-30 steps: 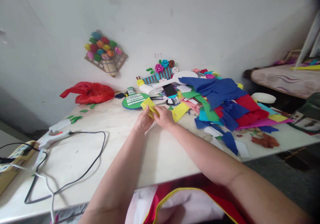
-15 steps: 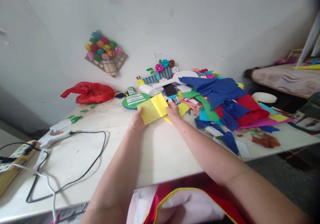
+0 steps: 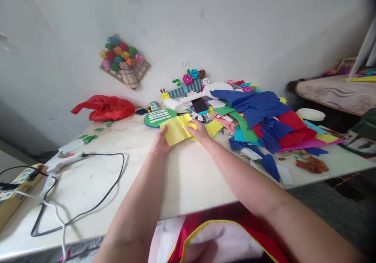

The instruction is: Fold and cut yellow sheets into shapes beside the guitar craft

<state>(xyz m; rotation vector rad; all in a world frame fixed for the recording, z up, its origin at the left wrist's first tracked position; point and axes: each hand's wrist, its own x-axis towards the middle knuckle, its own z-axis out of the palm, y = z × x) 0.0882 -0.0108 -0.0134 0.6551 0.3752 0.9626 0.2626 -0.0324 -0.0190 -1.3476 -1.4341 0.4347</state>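
The yellow sheet (image 3: pixel 175 132) is folded and held up over the white table (image 3: pixel 190 184). The left hand (image 3: pixel 161 141) pinches its left edge, thumb on top. The right hand (image 3: pixel 200 132) pinches its right part, near the fold. Just past the sheet is a green board (image 3: pixel 155 119) with white strips. Past the sheet and to the right are a dark phone (image 3: pixel 199 105) and blue cloth (image 3: pixel 252 104). Far past it, paper flowers (image 3: pixel 119 55) hang on the wall (image 3: pixel 235 28).

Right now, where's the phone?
In the head view, the phone lies mid-table toward the wall, right of the green round piece and left of the blue sheets.
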